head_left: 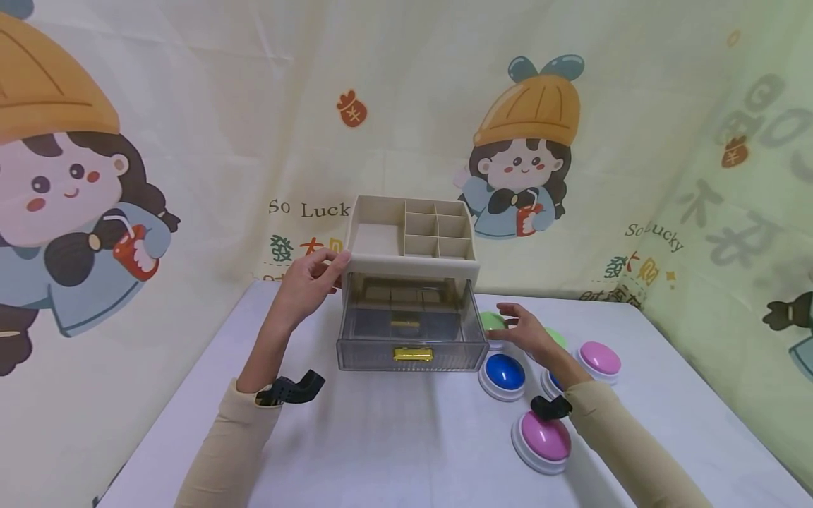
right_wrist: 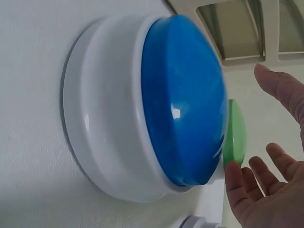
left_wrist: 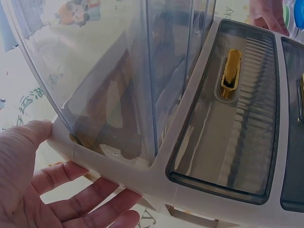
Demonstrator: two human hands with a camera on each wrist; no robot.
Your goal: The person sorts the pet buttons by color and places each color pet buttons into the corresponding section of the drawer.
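Cream drawer organizer standing at the middle of the table's far edge, its open top divided into one large and six small compartments. Upper smoky-clear drawer sitting pulled out toward the near edge, gold handle facing the person; a lower drawer staying flush in the frame, left wrist view.

Left hand touching the organizer's left side, thumb spreading wide from the fingers, which are lying against the wall without closing on it.

Right hand reaching right of the drawer, thumb and fingers parting wide, holding nothing; fingertips overlapping a green button, contact impossible to tell.

Other buttons lying over the table's right half: a blue button just nearer than the green; a second green one and a second blue one partly hiding behind the right arm; a pink button sitting toward the right edge; another pink one resting closest to the near edge.
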